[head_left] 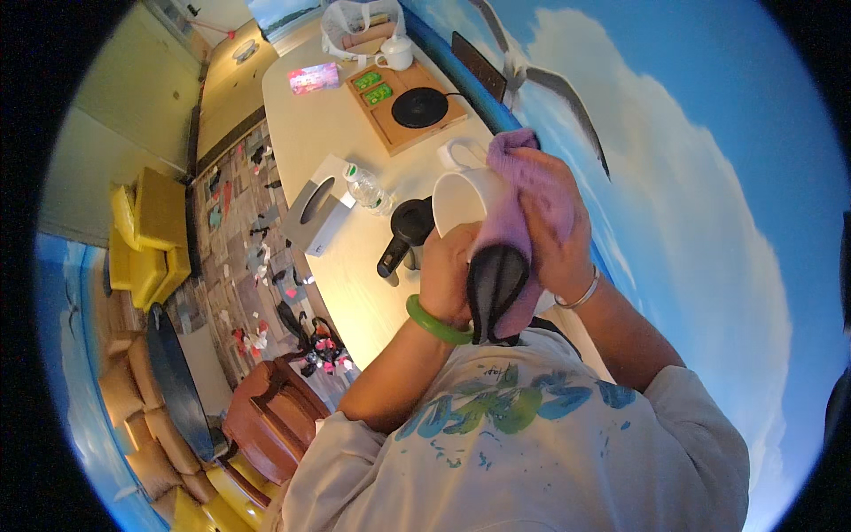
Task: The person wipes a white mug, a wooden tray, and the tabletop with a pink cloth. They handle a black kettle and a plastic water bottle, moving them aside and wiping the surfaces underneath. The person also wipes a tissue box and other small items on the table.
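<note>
A white mug (465, 197) sits in the air above the near edge of a long pale counter (306, 124), tipped on its side so its open mouth faces left and its handle points up toward the wall. The left hand (448, 275) is wrapped around the lower body of the mug, fingers clenched on it, with a green bangle (434, 324) on that wrist. The right hand (554, 235) presses a purple cloth (523, 191) against the far side of the mug, gripping the cloth tightly; the cloth drapes over the mug's rim and hangs down between both hands, where a dark patch of it shows. A silver bracelet (581, 294) circles the right wrist.

Just beside the mug, on the counter, stands a black kettle (406, 232) with its handle pointing down-left. Near it lies a clear plastic bottle (368, 189) on its side, and next to that a grey and white tissue box (317, 213). Farther along the counter sits a wooden tray (434, 124) carrying a round black hot plate (419, 107) and 2 green packets (373, 86). Beyond the tray stand a white teapot (395, 55) and a white bag (350, 27). The wall to the right is painted with sky, clouds and a seagull (541, 75).
</note>
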Action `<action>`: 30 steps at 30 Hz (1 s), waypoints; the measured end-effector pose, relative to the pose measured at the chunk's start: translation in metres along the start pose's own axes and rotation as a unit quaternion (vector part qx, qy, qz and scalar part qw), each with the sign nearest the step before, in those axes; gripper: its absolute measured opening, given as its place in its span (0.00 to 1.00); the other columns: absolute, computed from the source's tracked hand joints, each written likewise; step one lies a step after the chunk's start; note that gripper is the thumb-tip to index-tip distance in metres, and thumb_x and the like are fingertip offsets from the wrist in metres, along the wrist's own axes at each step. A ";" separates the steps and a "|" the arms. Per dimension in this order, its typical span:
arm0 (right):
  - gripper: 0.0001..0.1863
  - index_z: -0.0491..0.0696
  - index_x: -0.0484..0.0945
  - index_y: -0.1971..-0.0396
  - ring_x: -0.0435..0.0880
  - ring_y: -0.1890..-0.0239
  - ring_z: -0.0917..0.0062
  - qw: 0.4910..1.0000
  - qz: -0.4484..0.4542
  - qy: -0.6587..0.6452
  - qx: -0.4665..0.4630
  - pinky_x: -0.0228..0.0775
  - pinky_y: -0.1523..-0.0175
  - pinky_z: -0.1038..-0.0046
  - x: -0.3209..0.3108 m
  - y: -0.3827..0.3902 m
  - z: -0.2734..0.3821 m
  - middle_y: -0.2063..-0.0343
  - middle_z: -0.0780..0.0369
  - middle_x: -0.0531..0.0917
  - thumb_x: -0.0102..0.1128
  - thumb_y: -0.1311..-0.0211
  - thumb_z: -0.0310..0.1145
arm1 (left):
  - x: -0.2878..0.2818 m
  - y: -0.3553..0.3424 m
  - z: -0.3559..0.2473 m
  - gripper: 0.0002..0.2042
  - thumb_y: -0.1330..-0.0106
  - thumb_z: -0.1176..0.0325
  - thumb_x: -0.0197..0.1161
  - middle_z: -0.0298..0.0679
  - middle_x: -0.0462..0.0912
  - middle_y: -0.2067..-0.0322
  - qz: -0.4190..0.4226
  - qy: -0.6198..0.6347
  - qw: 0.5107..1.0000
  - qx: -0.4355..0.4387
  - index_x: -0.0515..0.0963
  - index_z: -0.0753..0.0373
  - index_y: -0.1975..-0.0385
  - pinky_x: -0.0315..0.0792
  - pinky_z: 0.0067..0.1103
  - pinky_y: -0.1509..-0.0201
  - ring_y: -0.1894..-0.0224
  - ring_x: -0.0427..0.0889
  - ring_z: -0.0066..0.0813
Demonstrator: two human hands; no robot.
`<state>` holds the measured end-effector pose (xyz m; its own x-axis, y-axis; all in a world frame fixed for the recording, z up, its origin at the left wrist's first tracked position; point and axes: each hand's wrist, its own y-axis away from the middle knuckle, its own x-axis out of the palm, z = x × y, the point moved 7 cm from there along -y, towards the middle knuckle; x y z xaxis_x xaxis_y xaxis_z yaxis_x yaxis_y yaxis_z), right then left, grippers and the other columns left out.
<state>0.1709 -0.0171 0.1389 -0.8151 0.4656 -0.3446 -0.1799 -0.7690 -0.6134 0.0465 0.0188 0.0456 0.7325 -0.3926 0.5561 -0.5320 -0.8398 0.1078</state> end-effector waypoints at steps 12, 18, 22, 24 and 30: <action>0.15 0.46 0.77 0.50 0.73 0.40 0.61 0.995 -0.089 -0.008 -0.035 0.62 0.35 0.63 0.001 0.037 -0.004 0.44 0.52 0.75 0.54 0.32 0.36 | -0.008 -0.002 0.011 0.15 0.32 0.72 0.54 0.39 0.80 0.58 -0.061 -0.026 0.998 0.006 0.73 0.68 0.47 0.74 0.22 0.55 0.59 0.80 0.28; 0.18 0.41 0.77 0.52 0.76 0.49 0.77 0.936 0.069 -0.285 0.197 0.67 0.41 0.74 -0.023 0.003 -0.050 0.50 0.58 0.79 0.52 0.30 0.40 | 0.033 0.003 -0.027 0.22 0.32 0.74 0.52 0.43 0.78 0.48 0.032 0.023 0.999 -0.013 0.67 0.69 0.37 0.72 0.21 0.45 0.50 0.79 0.29; 0.17 0.46 0.80 0.57 0.78 0.57 0.75 0.940 0.001 -0.273 0.204 0.68 0.49 0.75 -0.011 -0.016 0.036 0.61 0.60 0.81 0.53 0.32 0.44 | 0.038 -0.007 -0.035 0.22 0.32 0.73 0.51 0.47 0.73 0.40 0.019 0.068 0.997 0.043 0.68 0.72 0.38 0.65 0.23 0.36 0.40 0.74 0.33; 0.20 0.45 0.76 0.51 0.77 0.54 0.76 0.866 -0.020 -0.415 0.278 0.67 0.45 0.75 -0.004 0.023 -0.038 0.57 0.60 0.79 0.52 0.30 0.46 | 0.043 -0.005 -0.033 0.20 0.32 0.74 0.51 0.46 0.68 0.35 0.036 0.075 0.997 0.004 0.71 0.74 0.41 0.64 0.24 0.34 0.37 0.71 0.34; 0.19 0.43 0.74 0.53 0.77 0.52 0.72 0.832 -0.070 -0.490 0.251 0.69 0.44 0.71 0.004 0.048 -0.079 0.55 0.58 0.77 0.56 0.32 0.43 | 0.035 -0.002 -0.026 0.17 0.32 0.74 0.50 0.51 0.71 0.38 -0.004 -0.148 0.963 0.223 0.74 0.71 0.46 0.60 0.32 0.31 0.34 0.68 0.43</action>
<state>0.2021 -0.0176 0.0520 -0.7802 0.1736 0.6010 -0.3171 -0.9379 -0.1408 0.0618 0.0162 0.0864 0.8600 -0.4201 0.2896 -0.3390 -0.8946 -0.2911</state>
